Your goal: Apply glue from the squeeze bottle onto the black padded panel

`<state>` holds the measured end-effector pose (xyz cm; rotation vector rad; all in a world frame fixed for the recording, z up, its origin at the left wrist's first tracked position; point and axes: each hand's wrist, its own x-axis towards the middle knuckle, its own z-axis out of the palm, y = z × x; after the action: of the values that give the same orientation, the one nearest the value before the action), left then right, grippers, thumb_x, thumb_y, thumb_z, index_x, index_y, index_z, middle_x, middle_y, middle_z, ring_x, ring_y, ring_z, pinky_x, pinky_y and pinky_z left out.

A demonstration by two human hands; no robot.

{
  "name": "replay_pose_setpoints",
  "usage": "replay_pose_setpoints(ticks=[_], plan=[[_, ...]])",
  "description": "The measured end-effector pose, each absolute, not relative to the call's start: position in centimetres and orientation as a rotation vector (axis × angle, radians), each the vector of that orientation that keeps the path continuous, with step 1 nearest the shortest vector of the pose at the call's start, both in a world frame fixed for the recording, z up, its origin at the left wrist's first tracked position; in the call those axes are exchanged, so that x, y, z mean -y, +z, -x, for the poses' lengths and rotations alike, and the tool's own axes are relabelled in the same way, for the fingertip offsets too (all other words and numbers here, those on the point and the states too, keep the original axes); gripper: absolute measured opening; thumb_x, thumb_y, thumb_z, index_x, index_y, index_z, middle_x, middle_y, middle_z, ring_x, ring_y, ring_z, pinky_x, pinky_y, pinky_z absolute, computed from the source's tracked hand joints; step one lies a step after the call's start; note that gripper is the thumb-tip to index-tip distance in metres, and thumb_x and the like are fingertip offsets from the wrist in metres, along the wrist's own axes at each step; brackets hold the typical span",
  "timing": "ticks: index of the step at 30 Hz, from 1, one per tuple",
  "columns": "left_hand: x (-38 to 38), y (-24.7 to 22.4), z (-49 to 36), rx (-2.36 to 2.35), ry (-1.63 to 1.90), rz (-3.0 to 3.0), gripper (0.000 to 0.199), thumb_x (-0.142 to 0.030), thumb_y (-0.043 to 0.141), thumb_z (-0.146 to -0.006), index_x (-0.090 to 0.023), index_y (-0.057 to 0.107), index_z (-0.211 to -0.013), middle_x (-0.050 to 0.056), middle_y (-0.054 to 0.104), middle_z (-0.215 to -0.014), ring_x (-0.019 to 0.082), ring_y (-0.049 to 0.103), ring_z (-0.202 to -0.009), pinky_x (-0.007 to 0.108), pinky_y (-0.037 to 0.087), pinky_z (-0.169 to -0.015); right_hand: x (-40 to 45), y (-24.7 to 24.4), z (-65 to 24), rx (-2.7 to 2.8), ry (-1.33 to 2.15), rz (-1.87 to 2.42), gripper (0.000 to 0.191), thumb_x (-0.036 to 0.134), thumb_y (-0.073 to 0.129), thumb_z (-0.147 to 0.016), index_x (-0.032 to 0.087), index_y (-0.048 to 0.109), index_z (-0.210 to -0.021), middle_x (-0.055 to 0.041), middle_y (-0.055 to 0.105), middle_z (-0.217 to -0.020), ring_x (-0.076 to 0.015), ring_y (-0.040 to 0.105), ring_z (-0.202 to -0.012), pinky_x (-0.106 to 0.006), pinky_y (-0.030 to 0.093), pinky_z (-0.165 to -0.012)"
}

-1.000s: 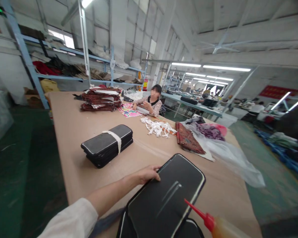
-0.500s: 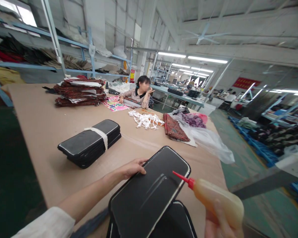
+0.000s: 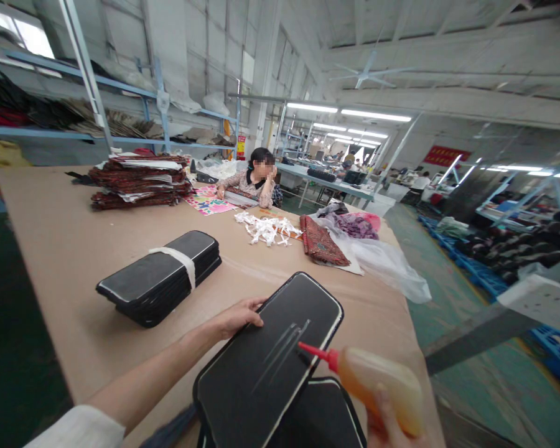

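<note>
A black rounded panel [image 3: 261,367] with a pale edge lies tilted on top of more black panels at the near edge of the brown table [image 3: 65,242]. My left hand [image 3: 236,317] rests flat on the panel's upper left edge. My right hand [image 3: 392,423] grips a squeeze bottle [image 3: 378,386] of orange-yellow liquid. Its red nozzle touches the middle of the panel, beside two shiny streaks.
A tied bundle of black panels [image 3: 161,277] lies to the left. Farther back are white strips [image 3: 266,228], a red patterned piece [image 3: 322,247], a clear plastic bag [image 3: 382,264] and a stack of patterned pieces [image 3: 137,180]. A person [image 3: 256,183] sits at the far end.
My right hand brought the bottle up into view and lowered its nozzle from above the panel's right edge onto the panel's middle. The view swung right. My left hand stayed on the panel.
</note>
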<state>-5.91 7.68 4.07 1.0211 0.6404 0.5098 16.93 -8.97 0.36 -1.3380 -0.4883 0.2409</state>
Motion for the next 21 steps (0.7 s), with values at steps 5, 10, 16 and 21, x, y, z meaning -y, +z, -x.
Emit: replay_pose_setpoints(ticks=[5, 10, 16, 21], plan=[[-6.8, 4.7, 5.7, -0.582, 0.467, -1.003, 0.067, -0.003, 0.052, -0.054, -0.021, 0.05, -0.119, 0.006, 0.061, -0.106, 0.023, 0.06, -0.088, 0.032, 0.048, -0.072, 6.0, 3.8, -19.5, 0.355, 0.255, 1.118, 0.05, 0.032, 0.073, -0.059, 0.02, 0.054, -0.104, -0.0046, 0.055, -0.109, -0.0194, 0.054, -0.095, -0.033, 0.051, -0.077], [-6.9, 4.7, 5.5, -0.632, 0.491, -0.962, 0.07, -0.003, 0.053, -0.051, -0.019, 0.049, -0.119, 0.006, 0.063, -0.102, 0.024, 0.061, -0.088, 0.03, 0.049, -0.068, 7.1, 0.2, -17.4, 0.211, 0.511, 1.138, 0.059, 0.029, 0.081, -0.044, 0.014, 0.056, -0.095, -0.0028, 0.061, -0.084, -0.0131, 0.056, -0.068, -0.019, 0.05, -0.057], [-6.7, 5.0, 5.8, -0.669, 0.517, -0.973, 0.071, -0.004, 0.053, -0.05, -0.017, 0.049, -0.119, 0.007, 0.063, -0.102, 0.026, 0.061, -0.088, 0.031, 0.049, -0.068, 7.8, 1.0, -16.3, 0.28, 0.504, 1.163, 0.066, 0.028, 0.082, -0.042, 0.015, 0.054, -0.101, -0.0003, 0.06, -0.079, -0.0116, 0.055, -0.067, -0.017, 0.048, -0.058], [-6.1, 5.3, 5.7, -0.581, 0.476, -0.986, 0.069, -0.003, 0.053, -0.052, -0.021, 0.05, -0.119, 0.005, 0.06, -0.109, 0.026, 0.059, -0.093, 0.031, 0.049, -0.07, 5.4, 5.6, -17.5, 0.261, 0.314, 1.014, 0.059, 0.027, 0.079, -0.051, 0.02, 0.052, -0.104, -0.0001, 0.056, -0.099, -0.011, 0.054, -0.084, -0.019, 0.047, -0.074]])
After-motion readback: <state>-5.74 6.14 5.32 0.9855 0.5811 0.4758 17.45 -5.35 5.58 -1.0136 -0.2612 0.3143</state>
